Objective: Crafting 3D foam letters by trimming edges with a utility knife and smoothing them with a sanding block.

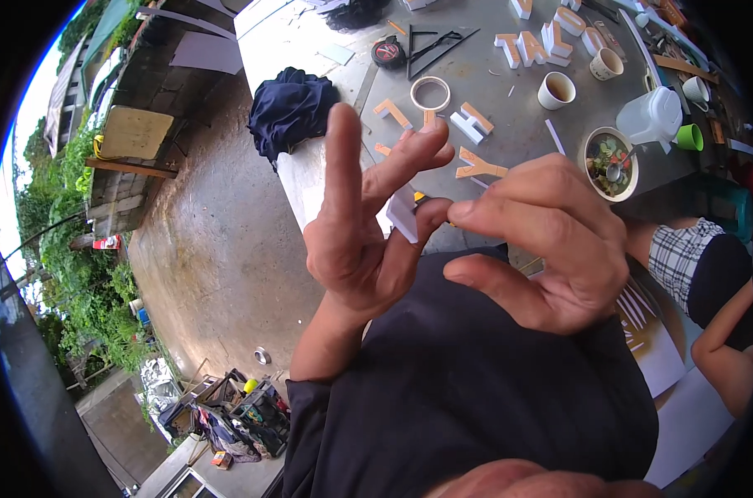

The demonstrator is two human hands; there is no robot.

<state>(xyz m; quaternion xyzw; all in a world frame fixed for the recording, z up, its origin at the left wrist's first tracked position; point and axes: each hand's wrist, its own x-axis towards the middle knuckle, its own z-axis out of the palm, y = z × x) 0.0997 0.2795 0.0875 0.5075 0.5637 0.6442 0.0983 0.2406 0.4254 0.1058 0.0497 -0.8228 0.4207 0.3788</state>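
Grey table behind holds three cups, one white jug and one bowl of food. Between both hands sits a small white piece, flat and pale. Left hand pinches it with thumb and a bent finger, other fingers spread up. Right hand touches it too, fingers curled.

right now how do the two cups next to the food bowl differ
The white cup stands nearer the bowl of food; the tan cup stands farther back, near the foam letters. The white cup looks a little larger and plain white, while the tan cup is beige. Both stand upright on the grey table, open at the top, with dark liquid inside.
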